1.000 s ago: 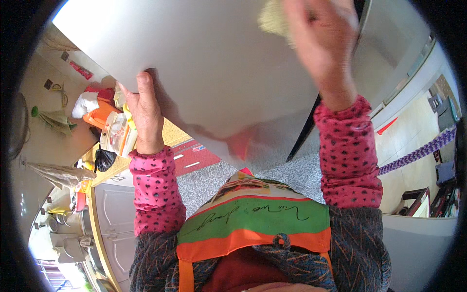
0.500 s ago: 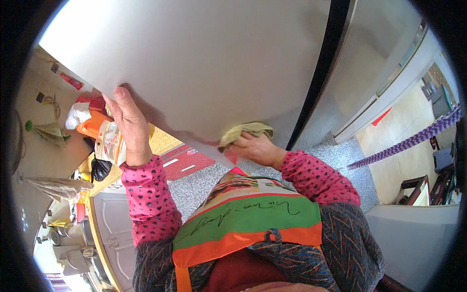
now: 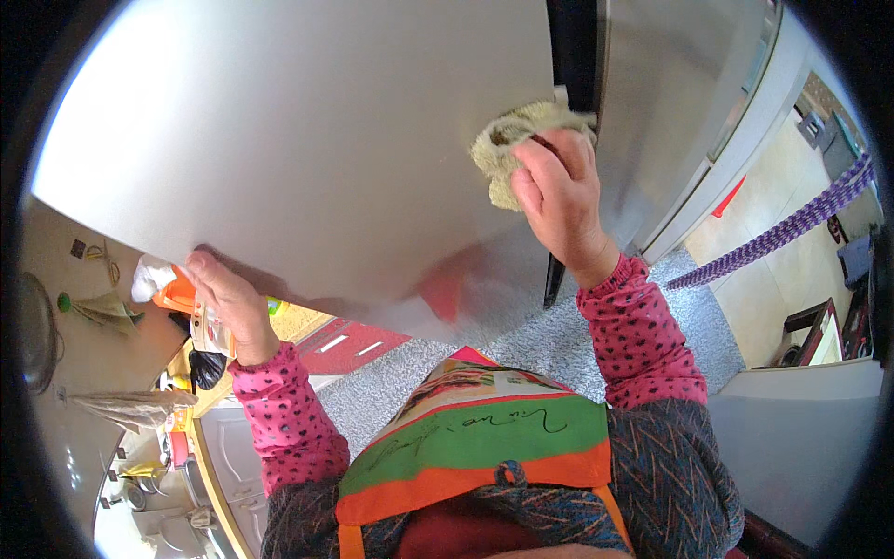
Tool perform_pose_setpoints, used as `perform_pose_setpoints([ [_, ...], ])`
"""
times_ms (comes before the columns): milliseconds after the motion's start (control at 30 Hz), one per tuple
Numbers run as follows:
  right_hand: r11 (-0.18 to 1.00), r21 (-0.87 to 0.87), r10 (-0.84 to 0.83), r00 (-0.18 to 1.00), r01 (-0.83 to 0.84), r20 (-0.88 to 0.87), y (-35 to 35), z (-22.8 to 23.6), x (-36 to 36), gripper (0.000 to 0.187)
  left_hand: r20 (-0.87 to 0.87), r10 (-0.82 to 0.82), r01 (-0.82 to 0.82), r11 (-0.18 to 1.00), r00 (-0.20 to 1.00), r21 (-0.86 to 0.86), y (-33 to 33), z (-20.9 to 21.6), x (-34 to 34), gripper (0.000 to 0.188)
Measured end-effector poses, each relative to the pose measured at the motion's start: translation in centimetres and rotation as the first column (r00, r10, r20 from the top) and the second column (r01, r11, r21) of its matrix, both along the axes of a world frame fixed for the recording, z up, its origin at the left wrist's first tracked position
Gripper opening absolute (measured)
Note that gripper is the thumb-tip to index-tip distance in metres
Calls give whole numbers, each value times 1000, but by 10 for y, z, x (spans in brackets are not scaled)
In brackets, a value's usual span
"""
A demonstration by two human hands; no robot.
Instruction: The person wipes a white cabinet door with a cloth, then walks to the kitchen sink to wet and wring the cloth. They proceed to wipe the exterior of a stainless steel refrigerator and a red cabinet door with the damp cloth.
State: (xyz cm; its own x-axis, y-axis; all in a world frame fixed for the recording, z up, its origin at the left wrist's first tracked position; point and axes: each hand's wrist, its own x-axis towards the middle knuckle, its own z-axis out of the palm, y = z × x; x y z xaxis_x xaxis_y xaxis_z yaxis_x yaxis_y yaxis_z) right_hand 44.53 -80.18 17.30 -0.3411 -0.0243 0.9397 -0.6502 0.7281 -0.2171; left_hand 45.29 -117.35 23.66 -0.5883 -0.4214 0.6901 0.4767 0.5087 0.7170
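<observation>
A large silver-grey door panel [image 3: 354,149], like that of a fridge, fills the upper middle of the head view. My left hand [image 3: 233,307] holds its lower left edge, thumb tip at the front and the other fingers mostly hidden. A crumpled pale yellow-green cloth [image 3: 503,154] is bunched under my right hand [image 3: 566,205], whose fingers are closed on it. The cloth lies against the panel's right edge, beside a dark vertical strip [image 3: 575,47]. Pink dotted sleeve covers are on both forearms.
To the right stand another silver panel [image 3: 666,102] and a purple braided strap [image 3: 782,224]. Speckled grey flooring [image 3: 503,345] shows below. At left are a wooden-edged counter [image 3: 207,466], a black bag [image 3: 207,369], red drawers [image 3: 349,349] and a hanging cloth [image 3: 135,407].
My right hand has carried the cloth up and right across the panel to its right edge. The left hand stays on the panel's edge, now lower in view. The view has shifted.
</observation>
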Motion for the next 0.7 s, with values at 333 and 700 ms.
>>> perform_pose_setpoints([
  [333,965,-250,-8,965,76,261,8,-134,14,43,-118,-83,83,997,990,-1,25,5,2,78],
  [700,773,-396,-209,788,495,579,-15,-257,29,43,-190,101,-132,978,977,-159,32,10,8,68],
])
